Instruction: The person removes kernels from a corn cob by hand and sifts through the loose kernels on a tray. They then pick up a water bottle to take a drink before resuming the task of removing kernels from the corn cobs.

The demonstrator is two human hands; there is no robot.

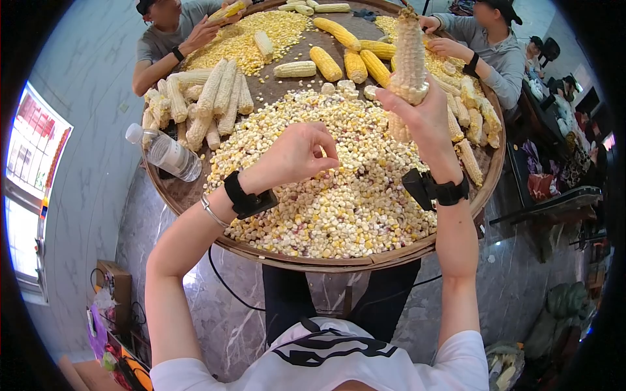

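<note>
My right hand [430, 115] grips an upright corn cob [410, 61], its surface pale and largely stripped of kernels. A few white kernels still show near its lower end. My left hand [305, 151] hovers over the heap with its fingers curled in, and nothing shows between them. Beneath both hands spreads a heap of loose corn kernels [313, 220], white and yellow with some dark red ones. It lies on a large round woven tray [337, 266] with a raised rim.
Stripped cobs [215, 97] are piled at the left beside a plastic water bottle [166, 154]. Yellow ears [325, 63] lie further back. More cobs [472, 117] line the right rim. Two people sit across the tray, one [171, 44] at left, another [494, 58] at right.
</note>
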